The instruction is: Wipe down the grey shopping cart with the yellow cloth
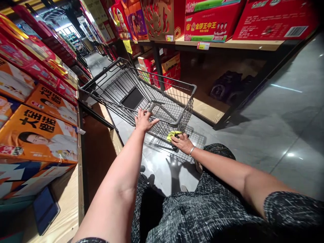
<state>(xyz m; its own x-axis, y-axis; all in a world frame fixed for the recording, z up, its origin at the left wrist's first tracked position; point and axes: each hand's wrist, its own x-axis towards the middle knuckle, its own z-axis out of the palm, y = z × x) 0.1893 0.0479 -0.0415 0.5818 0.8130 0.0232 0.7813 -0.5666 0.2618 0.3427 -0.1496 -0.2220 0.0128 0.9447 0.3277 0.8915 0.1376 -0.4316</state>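
I read the right hand [184, 144] as clamped on a yellow cloth [173, 135], fingers bent over it at the low near corner of the shopping cart [186, 108]. A dark part of the cart's underside sits directly at the fingertips; I cannot tell whether the fingers touch it. A light-coloured bracelet [191, 151] encircles the wrist just behind this hand. Ahead and to the left, I locate the left hand [144, 121] at the cart's near side, palm down, fingers apart and spread along the wire; I cannot confirm a grip there. The cart extends forward from both hands, its basket mesh immediately beyond the left fingers and its black panel [132, 98] above them. Below the right hand, the cart's mesh shadow falls on the grey floor [265, 135]. Beyond the right hand, across the cart, stands a wooden shelf [243, 44] carrying red boxes [205, 27]; dark purple packages [226, 87] occupy its lower level. Well to the left of the left hand, I register stacked orange boxes [40, 131] on a second shelf. Nearer the body, below those boxes, a dark-screened device [46, 211] lies on the wood.
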